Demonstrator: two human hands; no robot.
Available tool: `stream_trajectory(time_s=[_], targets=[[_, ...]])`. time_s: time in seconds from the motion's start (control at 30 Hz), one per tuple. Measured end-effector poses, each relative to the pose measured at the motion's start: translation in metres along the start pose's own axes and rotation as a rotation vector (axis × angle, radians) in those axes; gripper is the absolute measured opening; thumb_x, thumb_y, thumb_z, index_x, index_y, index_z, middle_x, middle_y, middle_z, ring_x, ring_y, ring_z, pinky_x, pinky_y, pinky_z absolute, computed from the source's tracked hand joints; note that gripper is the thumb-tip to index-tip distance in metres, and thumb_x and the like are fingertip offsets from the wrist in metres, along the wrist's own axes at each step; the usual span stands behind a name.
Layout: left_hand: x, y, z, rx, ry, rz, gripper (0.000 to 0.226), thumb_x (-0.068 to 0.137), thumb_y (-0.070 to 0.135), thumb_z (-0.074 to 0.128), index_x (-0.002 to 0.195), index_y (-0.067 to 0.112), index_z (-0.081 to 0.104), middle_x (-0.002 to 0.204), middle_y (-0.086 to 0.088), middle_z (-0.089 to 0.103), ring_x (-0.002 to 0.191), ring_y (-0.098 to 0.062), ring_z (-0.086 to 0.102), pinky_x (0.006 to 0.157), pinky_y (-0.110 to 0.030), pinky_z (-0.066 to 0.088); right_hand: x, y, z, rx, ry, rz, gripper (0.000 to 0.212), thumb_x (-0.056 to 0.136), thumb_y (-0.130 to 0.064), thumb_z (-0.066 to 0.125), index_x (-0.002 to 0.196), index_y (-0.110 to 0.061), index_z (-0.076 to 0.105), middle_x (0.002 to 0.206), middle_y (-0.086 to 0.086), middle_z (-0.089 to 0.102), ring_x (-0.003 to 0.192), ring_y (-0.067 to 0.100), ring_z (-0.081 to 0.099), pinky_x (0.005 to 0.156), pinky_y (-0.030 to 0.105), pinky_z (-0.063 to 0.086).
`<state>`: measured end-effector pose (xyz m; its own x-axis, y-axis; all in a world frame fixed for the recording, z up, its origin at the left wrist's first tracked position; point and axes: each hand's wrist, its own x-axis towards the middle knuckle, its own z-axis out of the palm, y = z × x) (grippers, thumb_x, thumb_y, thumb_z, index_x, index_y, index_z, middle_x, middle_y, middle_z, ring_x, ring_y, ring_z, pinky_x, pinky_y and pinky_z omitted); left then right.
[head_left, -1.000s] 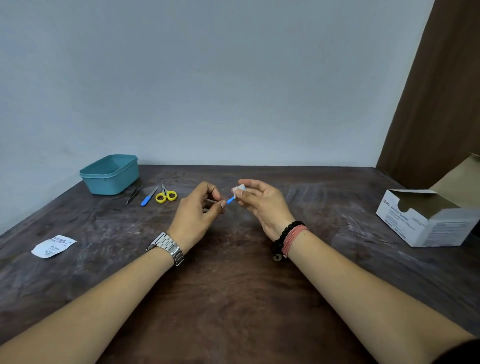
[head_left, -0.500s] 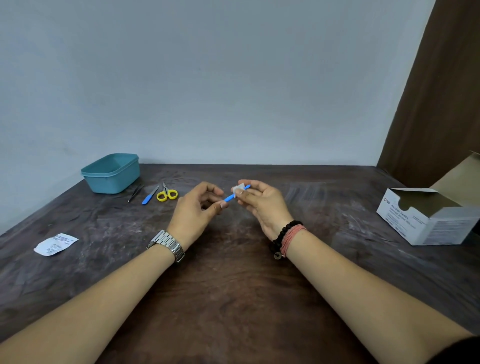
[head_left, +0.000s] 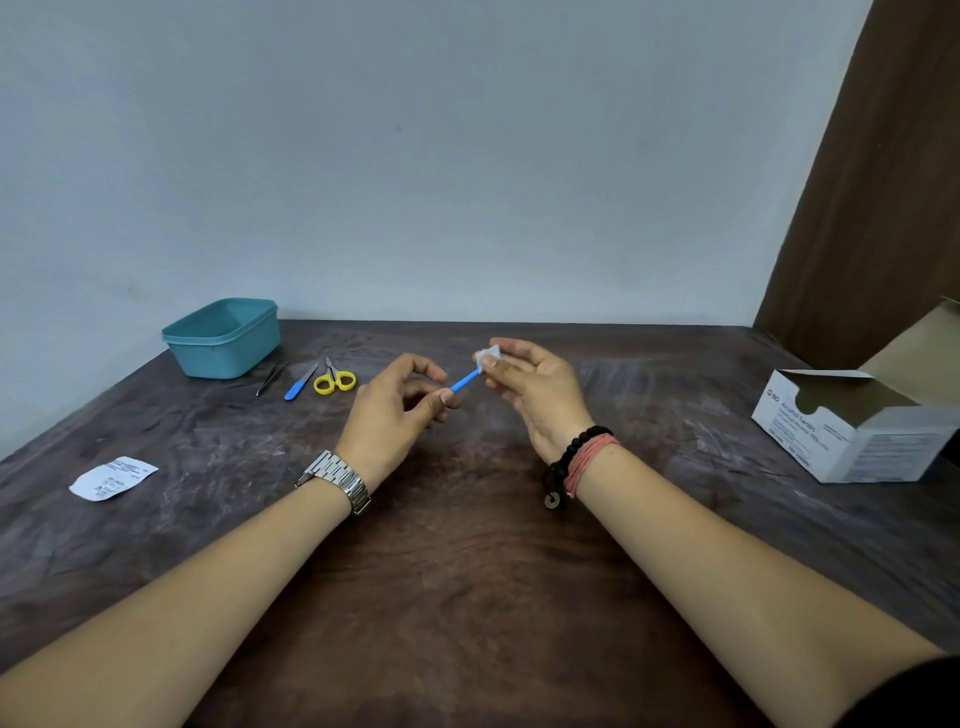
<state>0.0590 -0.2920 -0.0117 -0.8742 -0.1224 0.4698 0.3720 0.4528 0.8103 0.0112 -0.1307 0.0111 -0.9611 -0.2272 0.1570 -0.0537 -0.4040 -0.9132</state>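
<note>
Above the middle of the dark wooden table (head_left: 467, 571), my left hand (head_left: 395, 410) pinches one end of a thin blue-handled tool (head_left: 464, 383) between thumb and forefinger. My right hand (head_left: 535, 389) pinches a small white swab pad (head_left: 488, 357) around the tool's other end, so that end is hidden. The tool slants up to the right between the two hands. A metal watch is on my left wrist, and a black bead bracelet and red thread are on my right.
At the back left stands a teal plastic tub (head_left: 223, 338). Beside it lie black tweezers (head_left: 271, 378), a second blue-handled tool (head_left: 300, 383) and yellow-handled scissors (head_left: 335, 379). A torn white wrapper (head_left: 111, 478) lies at the left. An open white swab box (head_left: 852, 431) sits at the right.
More of the blue handle shows between my hands than a second ago. The hands have drawn slightly apart, and the pad now sits higher toward the tool's far end.
</note>
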Motion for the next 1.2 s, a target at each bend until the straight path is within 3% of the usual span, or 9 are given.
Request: stream_trajectory(time_s=[0.13,0.33,0.53,0.7,0.87,1.0,1.2], targets=[[0.000,-0.002,0.000,0.035,-0.004,0.012,0.024,0.088,0.011,0.066,0.092,0.030,0.053,0.081,0.003,0.075,0.072,-0.015,0.070,0.076,-0.041,0.058,0.002,-0.001,-0.006,0.033,0.047,0.010,0.017,0.083,0.000,0.068,0.095,-0.011,0.062,0.105,0.014,0.069,0.095,0.019,0.065,0.082,0.023,0.054],[0.001,0.001,-0.001,0.042,0.026,-0.005,0.026,0.082,0.012,0.072,0.091,0.030,0.056,0.082,0.004,0.074,0.077,-0.015,0.071,0.079,-0.033,0.056,-0.005,0.007,0.005,-0.036,-0.028,0.040,0.017,0.084,-0.002,0.068,0.098,-0.011,0.064,0.111,0.019,0.068,0.099,0.021,0.066,0.084,0.024,0.054],[0.002,-0.001,-0.001,0.007,0.033,-0.036,0.029,0.078,0.011,0.076,0.090,0.029,0.057,0.083,0.000,0.073,0.074,-0.009,0.068,0.077,-0.027,0.054,0.002,-0.004,-0.004,0.030,0.052,0.007,0.016,0.084,-0.001,0.068,0.095,-0.011,0.062,0.105,0.015,0.069,0.096,0.019,0.064,0.087,0.027,0.052],[0.003,0.000,0.000,0.014,0.027,-0.030,0.029,0.078,0.010,0.077,0.091,0.027,0.057,0.083,0.001,0.072,0.071,-0.005,0.067,0.073,-0.021,0.052,-0.007,0.012,0.006,-0.049,-0.046,0.056,0.016,0.084,-0.003,0.068,0.096,-0.012,0.064,0.105,0.016,0.069,0.092,0.020,0.065,0.082,0.024,0.054],[0.002,0.001,0.000,0.008,0.040,-0.022,0.026,0.080,0.010,0.075,0.091,0.026,0.058,0.081,-0.001,0.073,0.075,-0.015,0.070,0.077,-0.027,0.055,0.000,0.000,0.003,0.001,0.012,-0.008,0.014,0.084,-0.001,0.068,0.092,-0.011,0.063,0.098,0.013,0.069,0.092,0.020,0.064,0.082,0.025,0.051],[0.003,-0.002,-0.001,0.008,0.043,-0.033,0.019,0.085,0.011,0.069,0.090,0.026,0.061,0.079,0.001,0.075,0.073,-0.014,0.071,0.075,-0.031,0.056,0.002,-0.004,-0.003,0.033,0.041,-0.013,0.012,0.085,0.000,0.066,0.089,-0.010,0.062,0.097,0.013,0.067,0.089,0.018,0.063,0.078,0.021,0.051],[0.004,-0.004,-0.002,0.034,0.052,-0.082,0.011,0.086,0.015,0.068,0.082,0.024,0.067,0.077,0.002,0.075,0.070,-0.012,0.071,0.069,-0.025,0.053,-0.003,0.006,0.002,-0.001,-0.033,0.032,0.012,0.087,0.001,0.063,0.090,-0.010,0.063,0.104,0.015,0.068,0.091,0.016,0.065,0.079,0.021,0.053]])
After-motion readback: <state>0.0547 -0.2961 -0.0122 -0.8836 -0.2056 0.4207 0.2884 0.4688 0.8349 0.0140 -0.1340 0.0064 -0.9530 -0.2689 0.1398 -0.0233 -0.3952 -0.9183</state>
